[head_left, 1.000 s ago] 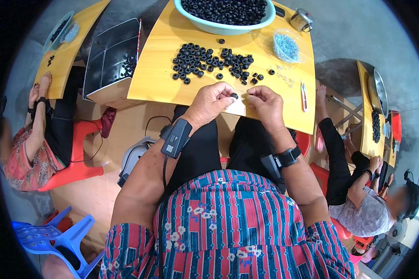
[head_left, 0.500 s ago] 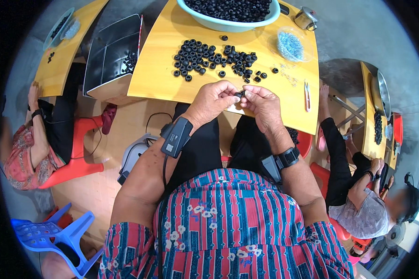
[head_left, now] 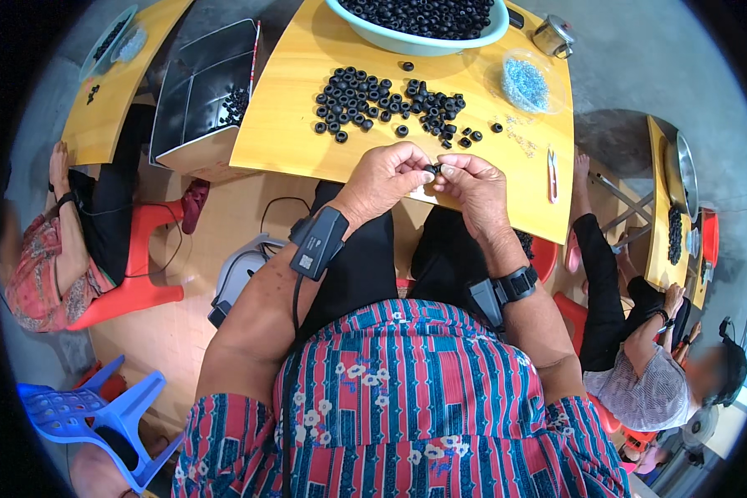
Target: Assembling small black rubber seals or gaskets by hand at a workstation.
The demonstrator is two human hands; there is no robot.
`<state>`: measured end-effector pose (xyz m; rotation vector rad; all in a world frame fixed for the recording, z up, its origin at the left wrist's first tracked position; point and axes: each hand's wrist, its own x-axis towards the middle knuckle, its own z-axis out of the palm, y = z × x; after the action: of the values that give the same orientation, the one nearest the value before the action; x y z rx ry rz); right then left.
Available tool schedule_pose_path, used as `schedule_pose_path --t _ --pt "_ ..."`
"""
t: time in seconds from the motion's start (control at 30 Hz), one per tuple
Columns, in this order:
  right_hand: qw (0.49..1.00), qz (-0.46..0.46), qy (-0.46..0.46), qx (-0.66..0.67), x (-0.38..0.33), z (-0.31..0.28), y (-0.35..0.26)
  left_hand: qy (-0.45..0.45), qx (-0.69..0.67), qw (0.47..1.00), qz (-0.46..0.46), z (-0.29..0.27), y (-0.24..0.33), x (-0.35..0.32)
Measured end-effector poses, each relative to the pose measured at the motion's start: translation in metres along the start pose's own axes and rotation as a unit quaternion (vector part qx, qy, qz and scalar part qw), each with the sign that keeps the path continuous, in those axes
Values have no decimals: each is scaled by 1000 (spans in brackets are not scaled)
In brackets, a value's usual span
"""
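My left hand (head_left: 384, 178) and my right hand (head_left: 473, 184) meet over the near edge of a yellow wooden table (head_left: 290, 133). Together their fingertips pinch one small black ring (head_left: 431, 169). A loose pile of the same black rings (head_left: 382, 101) lies on the table just beyond my hands. At the table's far edge stands a pale green basin (head_left: 415, 40) full of black rings. Each wrist carries a black strapped device.
A clear plastic bowl of small blue-grey parts (head_left: 526, 81) and a metal can (head_left: 554, 35) sit at the far right. Small snips (head_left: 552, 163) lie near the right edge. A metal tray box (head_left: 199, 91) stands left. Other people sit at neighbouring tables on both sides.
Both hands stay joined on the small ring, shifting only slightly along the table's near edge. The pile and basin have not moved.
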<state>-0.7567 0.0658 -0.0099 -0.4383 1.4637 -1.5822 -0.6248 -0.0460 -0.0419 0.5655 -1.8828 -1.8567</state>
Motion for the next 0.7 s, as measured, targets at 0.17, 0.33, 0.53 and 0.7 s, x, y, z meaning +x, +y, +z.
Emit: schedule_pose_path --t 0.17,0.33,0.53,0.7 --pt "999 -5 1 -50 0 0 -3 3 17 1000 2 0 -1 0" --pt "998 -18 -1 -68 0 -1 -3 5 18 1000 7 0 -1 0" --pt "995 -36 -1 -94 0 -1 -2 4 25 1000 4 0 3 0" --pt "992 -49 9 -116 -3 2 -4 10 30 999 6 1 2 -1"
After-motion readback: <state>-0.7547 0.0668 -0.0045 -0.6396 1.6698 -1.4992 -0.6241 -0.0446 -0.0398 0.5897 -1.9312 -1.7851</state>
